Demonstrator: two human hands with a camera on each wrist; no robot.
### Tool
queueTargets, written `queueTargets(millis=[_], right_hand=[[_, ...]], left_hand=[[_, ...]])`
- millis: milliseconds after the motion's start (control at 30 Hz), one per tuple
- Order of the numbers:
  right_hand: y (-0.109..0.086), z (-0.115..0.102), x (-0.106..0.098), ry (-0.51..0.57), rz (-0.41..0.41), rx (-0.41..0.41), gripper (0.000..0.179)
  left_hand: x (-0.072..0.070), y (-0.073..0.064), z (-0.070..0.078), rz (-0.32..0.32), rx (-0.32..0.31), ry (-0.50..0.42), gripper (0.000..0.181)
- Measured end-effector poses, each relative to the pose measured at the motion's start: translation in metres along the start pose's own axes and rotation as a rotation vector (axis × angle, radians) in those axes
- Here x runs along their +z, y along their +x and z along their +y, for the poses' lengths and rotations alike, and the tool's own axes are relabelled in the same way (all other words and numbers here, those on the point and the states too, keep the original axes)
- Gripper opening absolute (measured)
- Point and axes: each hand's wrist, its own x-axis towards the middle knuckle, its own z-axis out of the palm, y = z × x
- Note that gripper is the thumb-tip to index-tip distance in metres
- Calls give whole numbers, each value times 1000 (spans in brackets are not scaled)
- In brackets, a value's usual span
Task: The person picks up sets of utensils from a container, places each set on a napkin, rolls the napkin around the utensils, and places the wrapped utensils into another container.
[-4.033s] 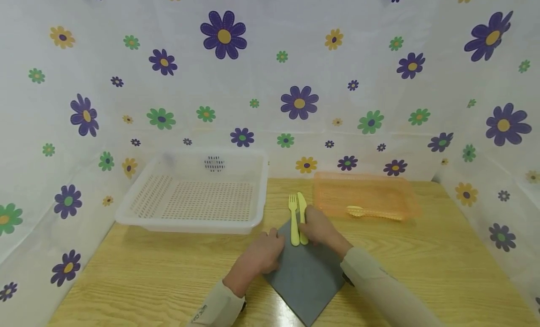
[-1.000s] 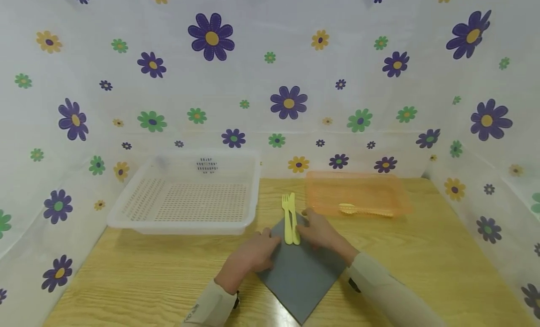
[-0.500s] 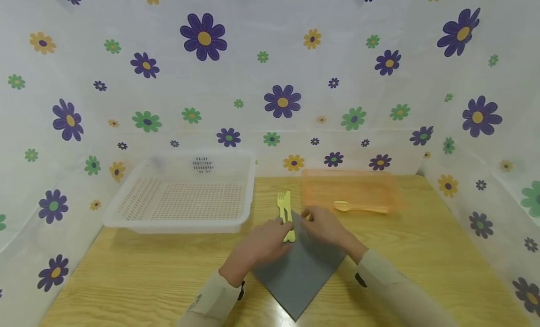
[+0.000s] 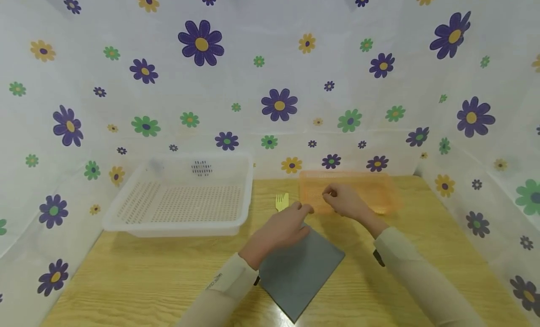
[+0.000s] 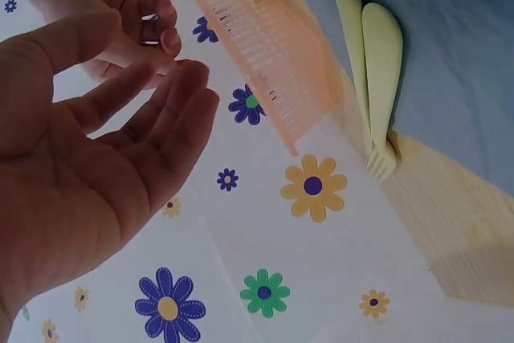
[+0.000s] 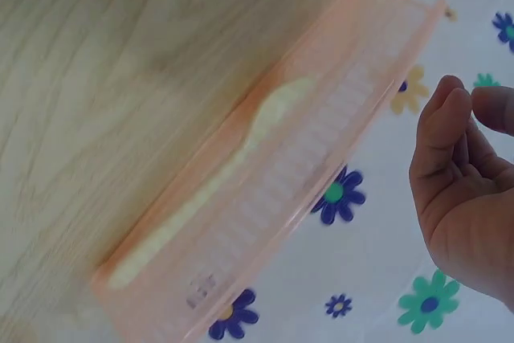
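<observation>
My left hand (image 4: 280, 228) is over the grey folded cloth (image 4: 312, 266), its fingers loosely bent with nothing in them. In the head view it hides most of a pale yellow fork (image 4: 280, 204) and knife (image 4: 286, 198). In the left wrist view the two lie side by side, handles on the cloth and the fork's tines (image 5: 382, 168) past its corner. My right hand (image 4: 346, 200) is over the orange basket (image 4: 310, 177), fingers curled loosely, no object seen between them. Through the basket's wall in the right wrist view shows a pale yellow spoon (image 6: 205, 190), lying lengthwise.
A white perforated basket (image 4: 241, 224) stands at the back left of the wooden table (image 4: 160, 280). White flowered sheeting (image 4: 244, 78) encloses the back and both sides.
My right hand has left the knife beside the cloth and moved right, over the orange basket. My left hand has shifted from the cloth's left edge across the cutlery. The knife has come closer to the fork.
</observation>
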Motion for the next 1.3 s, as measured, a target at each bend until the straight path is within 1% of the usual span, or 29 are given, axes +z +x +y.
queueTargets(millis=[67,167,233,333,433,500,633,767,833,967,1100,1200,1300], right_hand=[[1,6,-8,-17,1,14,28],[3,12,-19,-77,27,24,27],[4,16,-23,-120,44,29,27],[7,23,-26,-159,64,29,26],[9,31,-27,-182,73,32,24],[9,36,-27,-205,68,44,22],[10,44,-26,-284,27,83,20],[13,47,-24,-379,-5,108,24],[15,48,-23,-422,-9,115,27],[17,51,-22,-445,-16,141,31],[17,56,-22,-429,-36,171,41],[16,59,-23,-399,-62,200,49],[15,62,-24,-371,-82,220,51]], left_hand=[[2,6,2,17,-9,-19,36],[4,17,5,50,-39,-46,36],[5,24,7,74,-53,-68,37],[8,36,9,108,-74,-65,38],[13,49,11,122,-112,-11,39],[17,57,12,114,-148,33,40],[26,73,14,95,-223,110,40],[33,85,16,90,-289,142,39],[35,89,17,86,-309,154,38],[35,93,20,76,-322,191,39],[33,94,22,60,-319,250,36],[35,94,20,47,-308,291,26],[38,94,16,40,-293,323,21]])
